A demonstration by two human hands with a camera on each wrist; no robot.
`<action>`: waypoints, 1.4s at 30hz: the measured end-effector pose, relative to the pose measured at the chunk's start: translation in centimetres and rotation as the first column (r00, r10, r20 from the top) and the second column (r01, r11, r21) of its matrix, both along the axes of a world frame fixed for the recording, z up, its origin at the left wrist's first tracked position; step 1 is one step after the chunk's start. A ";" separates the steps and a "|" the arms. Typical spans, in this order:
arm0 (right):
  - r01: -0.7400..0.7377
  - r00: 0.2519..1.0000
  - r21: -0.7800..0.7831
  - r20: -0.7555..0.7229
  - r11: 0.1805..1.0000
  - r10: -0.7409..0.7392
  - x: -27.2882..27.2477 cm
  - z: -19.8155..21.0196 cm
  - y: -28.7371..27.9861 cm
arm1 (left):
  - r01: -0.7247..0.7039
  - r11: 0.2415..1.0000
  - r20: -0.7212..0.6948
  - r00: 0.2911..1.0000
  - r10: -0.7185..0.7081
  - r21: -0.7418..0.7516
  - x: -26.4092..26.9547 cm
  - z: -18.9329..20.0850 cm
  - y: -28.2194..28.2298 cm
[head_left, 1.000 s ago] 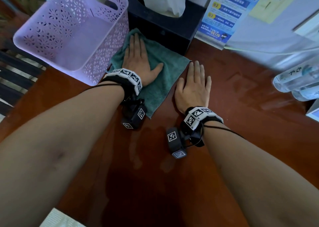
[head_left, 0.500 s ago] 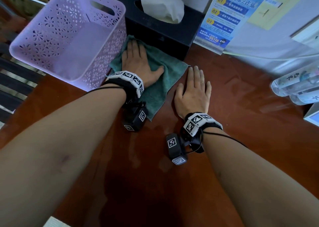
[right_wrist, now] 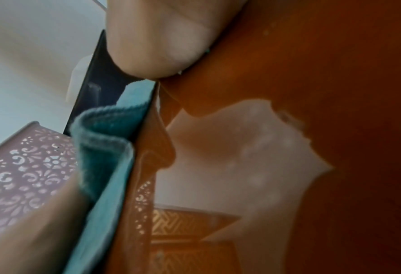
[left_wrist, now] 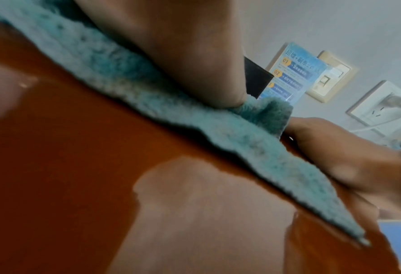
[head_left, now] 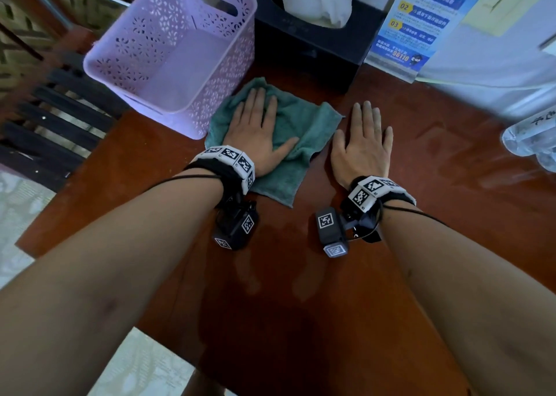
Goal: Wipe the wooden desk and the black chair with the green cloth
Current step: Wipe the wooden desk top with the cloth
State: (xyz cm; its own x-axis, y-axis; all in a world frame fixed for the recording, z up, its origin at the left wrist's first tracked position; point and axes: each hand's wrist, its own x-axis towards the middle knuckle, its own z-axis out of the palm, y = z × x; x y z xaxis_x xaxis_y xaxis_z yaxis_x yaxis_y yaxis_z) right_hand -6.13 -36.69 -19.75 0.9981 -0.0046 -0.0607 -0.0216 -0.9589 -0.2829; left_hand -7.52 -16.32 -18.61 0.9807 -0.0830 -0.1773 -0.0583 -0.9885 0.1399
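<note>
Green cloth (head_left: 288,143) beside "96110" notice (head_left: 421,19)

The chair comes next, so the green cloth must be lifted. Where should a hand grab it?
Judging by the head view, pinch the green cloth at its bare right corner, coming from the right, where the right hand rests. The left hand lies flat on its middle.

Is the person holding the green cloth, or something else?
Nothing is gripped. The left hand lies flat, pressing the green cloth near its middle onto the wooden desk. The right hand rests flat on the bare desk beside it.
</note>
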 end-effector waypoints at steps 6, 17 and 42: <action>0.027 0.999 -0.008 -0.023 1.000 -0.027 -1.1 0.4 0.7 | -0.023 1.000 -0.026 0.999 0.024 0.009 -4.2 0.1 2.8; 0.077 0.996 -0.029 -0.044 0.997 -0.079 -7.5 0.4 8.1 | 0.091 0.996 -0.053 0.994 -0.091 -0.002 -7.6 0.2 5.9; 0.390 0.921 -0.039 -0.004 0.920 -0.390 -15.5 -0.1 18.4 | -0.015 1.000 0.104 0.994 0.016 -0.006 -10.0 -0.8 21.8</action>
State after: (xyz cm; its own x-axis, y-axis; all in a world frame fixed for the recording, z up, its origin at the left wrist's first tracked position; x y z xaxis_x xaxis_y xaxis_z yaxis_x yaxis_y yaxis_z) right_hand -21.63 -18.27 -19.88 0.9161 -0.3956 -0.0648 -0.3989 -0.8836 -0.2452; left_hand -17.51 5.52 -19.40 0.9949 -0.0681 -0.0738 -0.0573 -0.9886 0.1394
